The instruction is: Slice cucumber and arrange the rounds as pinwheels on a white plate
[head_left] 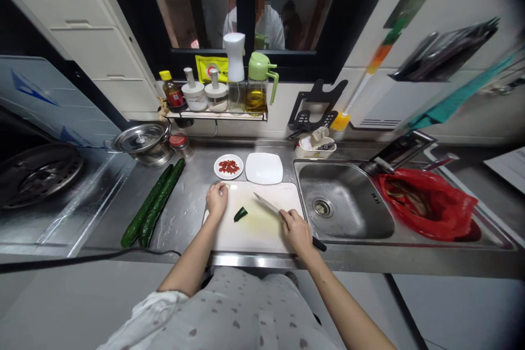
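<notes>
My right hand (296, 231) is wrapped round a kitchen knife (267, 204), its blade slanting up and left over the white cutting board (262, 240). A short dark green cucumber piece (240, 214) lies on the board, left of the blade tip and touched by neither hand. At the board's upper left corner is my left hand (216, 200), fingers drawn together; a tiny pale bit shows by the fingertips, too small to name. Just beyond the board stand a white plate of chopped red pieces (228, 167) and a squarish white plate (264, 168).
Two long cucumbers (158, 202) lie on the counter at left, near a lidded steel pot (144, 141) and a red-capped jar (180, 145). A sink (348, 219) adjoins the board's right side, with a red plastic bag (430, 205) farther right. Seasoning bottles line a wall shelf (217, 115).
</notes>
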Motion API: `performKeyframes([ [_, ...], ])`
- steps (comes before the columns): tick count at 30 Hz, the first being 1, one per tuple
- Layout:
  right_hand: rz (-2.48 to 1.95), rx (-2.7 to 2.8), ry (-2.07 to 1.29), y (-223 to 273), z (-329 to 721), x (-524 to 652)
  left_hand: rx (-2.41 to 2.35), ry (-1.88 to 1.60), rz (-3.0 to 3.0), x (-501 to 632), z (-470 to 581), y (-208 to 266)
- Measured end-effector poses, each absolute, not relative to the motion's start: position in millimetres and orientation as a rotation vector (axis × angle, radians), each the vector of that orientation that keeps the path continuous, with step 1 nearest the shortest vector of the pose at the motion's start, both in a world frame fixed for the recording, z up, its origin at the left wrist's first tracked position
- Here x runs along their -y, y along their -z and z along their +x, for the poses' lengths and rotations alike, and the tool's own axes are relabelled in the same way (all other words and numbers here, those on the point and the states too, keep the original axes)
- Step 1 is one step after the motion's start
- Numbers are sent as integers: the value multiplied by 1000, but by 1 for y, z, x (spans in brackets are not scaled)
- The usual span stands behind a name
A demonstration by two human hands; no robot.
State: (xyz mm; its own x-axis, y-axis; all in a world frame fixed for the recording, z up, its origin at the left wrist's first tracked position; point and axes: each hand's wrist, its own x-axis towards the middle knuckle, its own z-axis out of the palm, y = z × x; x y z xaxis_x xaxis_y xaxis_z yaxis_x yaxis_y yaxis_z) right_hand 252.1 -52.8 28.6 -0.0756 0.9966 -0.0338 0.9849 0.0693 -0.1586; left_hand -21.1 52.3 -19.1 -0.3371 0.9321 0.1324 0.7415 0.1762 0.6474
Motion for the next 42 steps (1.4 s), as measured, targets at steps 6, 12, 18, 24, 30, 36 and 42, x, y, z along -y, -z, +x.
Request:
performKeyframes([
  [6, -2030, 2110, -530, -34, 239, 46, -1787, -1216, 1823, 8, -6, 32],
  [12, -2113, 2240, -691, -50, 214, 38, -1625, -1217, 2047, 30, 0, 43],
  [18, -2070, 2428, -745, -68, 188, 34, -1528, -1207, 2154, 27, 2, 52],
  [24, -2055, 2540, -750, -69, 177, 36, -1514, -1187, 2199, 27, 1, 59],
  [30, -2055, 2571, -733, -64, 173, 39, -1516, -1194, 2213, 27, 1, 58],
  [36, -2058, 2594, -726, -64, 172, 40, -1515, -1191, 2223, 27, 1, 57],
  [42, -2052, 2599, -725, -66, 171, 42, -1521, -1169, 2219, 27, 1, 59],
])
